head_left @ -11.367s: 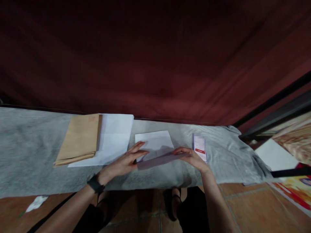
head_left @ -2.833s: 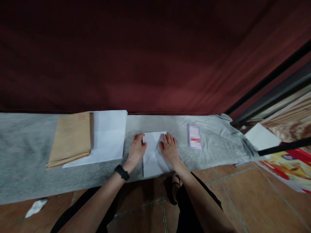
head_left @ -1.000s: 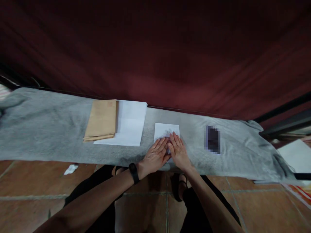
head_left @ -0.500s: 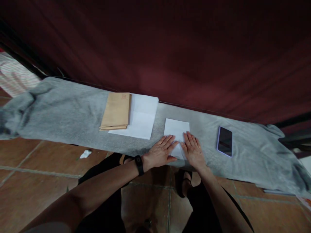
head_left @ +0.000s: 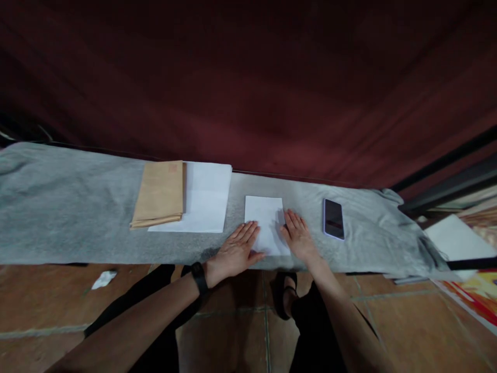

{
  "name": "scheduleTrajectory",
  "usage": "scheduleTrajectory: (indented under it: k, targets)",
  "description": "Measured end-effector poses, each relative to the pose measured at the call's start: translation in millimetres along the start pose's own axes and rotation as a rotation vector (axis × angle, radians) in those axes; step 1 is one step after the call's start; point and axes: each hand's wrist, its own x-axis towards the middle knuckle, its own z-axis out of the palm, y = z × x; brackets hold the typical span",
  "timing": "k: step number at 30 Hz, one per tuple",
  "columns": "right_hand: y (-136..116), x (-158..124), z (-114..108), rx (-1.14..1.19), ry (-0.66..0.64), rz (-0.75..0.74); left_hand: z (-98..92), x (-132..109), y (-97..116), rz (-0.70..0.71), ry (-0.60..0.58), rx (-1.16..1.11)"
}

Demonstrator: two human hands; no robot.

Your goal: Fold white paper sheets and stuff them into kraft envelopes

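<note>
A folded sheet of white paper (head_left: 264, 212) lies flat near the front edge of the grey cloth, between my two hands. My left hand (head_left: 238, 248) rests palm down over its lower left edge, fingers stretched out and thumb pointing right. On the opposite side, my right hand (head_left: 298, 235) lies flat along the right edge, fingers extended forward. Neither hand grips anything. Left of them is a stack of larger white sheets (head_left: 207, 197), partly covered by a pile of brown envelopes (head_left: 159, 191).
A phone (head_left: 334, 219) in a purple case lies to the right on the grey cloth (head_left: 85, 207) covering a long narrow surface. Dark red fabric (head_left: 256, 103) rises behind it. A crumpled white tissue (head_left: 104, 280) is on the tiled floor (head_left: 39, 300).
My hands have moved apart from the middle of the folded paper to its left and right edges. The view has turned right, shifting everything leftward.
</note>
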Motion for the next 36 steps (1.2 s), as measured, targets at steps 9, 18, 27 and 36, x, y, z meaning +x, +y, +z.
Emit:
scheduleTrajectory:
  k: [9,18,27,36]
  targets:
    - [-49,14,12,0.070,-0.024,-0.186,18.1,36,-3,-0.079,0.098,0.055]
    - [-34,27,20,-0.062,0.089,-0.013,17.2,53,-32,-0.188,0.135,0.154]
    - [-22,25,16,-0.046,0.131,0.075,9.8,63,-25,-0.234,0.158,0.115]
    - [-48,-4,17,-0.003,0.073,-0.019,20.1,56,-9,-0.177,0.080,0.081]
